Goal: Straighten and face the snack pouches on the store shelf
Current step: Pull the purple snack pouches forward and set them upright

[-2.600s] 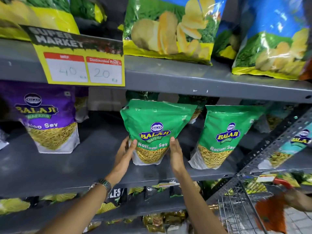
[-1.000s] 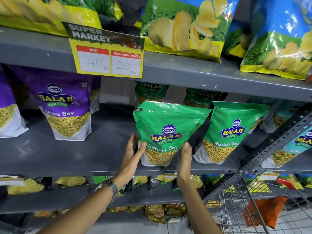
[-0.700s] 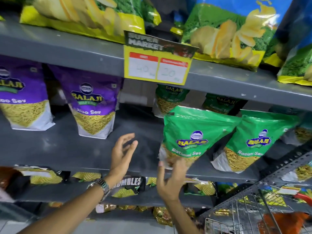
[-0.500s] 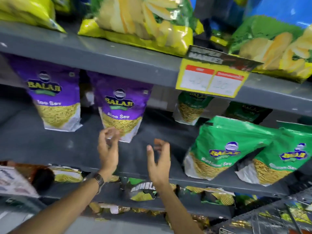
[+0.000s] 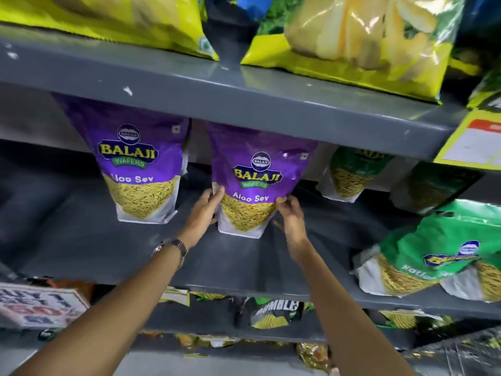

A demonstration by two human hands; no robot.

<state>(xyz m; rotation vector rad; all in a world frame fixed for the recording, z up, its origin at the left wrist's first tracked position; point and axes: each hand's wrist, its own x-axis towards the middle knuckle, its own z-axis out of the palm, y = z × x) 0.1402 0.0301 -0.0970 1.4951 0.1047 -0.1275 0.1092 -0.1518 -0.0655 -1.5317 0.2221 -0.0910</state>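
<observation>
A purple Aloo Sev pouch (image 5: 254, 183) stands upright, label facing me, at the middle of the grey shelf (image 5: 113, 240). My left hand (image 5: 204, 210) presses its lower left side and my right hand (image 5: 291, 215) grips its lower right side. A second purple Aloo Sev pouch (image 5: 141, 169) stands upright just to the left, untouched. Green Ratlami Sev pouches (image 5: 433, 256) lean at the shelf's front right, and another green pouch (image 5: 352, 172) stands further back.
The upper shelf (image 5: 244, 96) carries large yellow and green chip bags (image 5: 360, 42) and a yellow price tag (image 5: 471, 142) at its right edge. Below, a lower shelf holds small snack packets (image 5: 271, 313) and a printed offer sign (image 5: 38, 305) at the left.
Both hands left the green Ratlami Sev pouch, moved left along the shelf and took hold of the right purple Aloo Sev pouch. The view swung left with them.
</observation>
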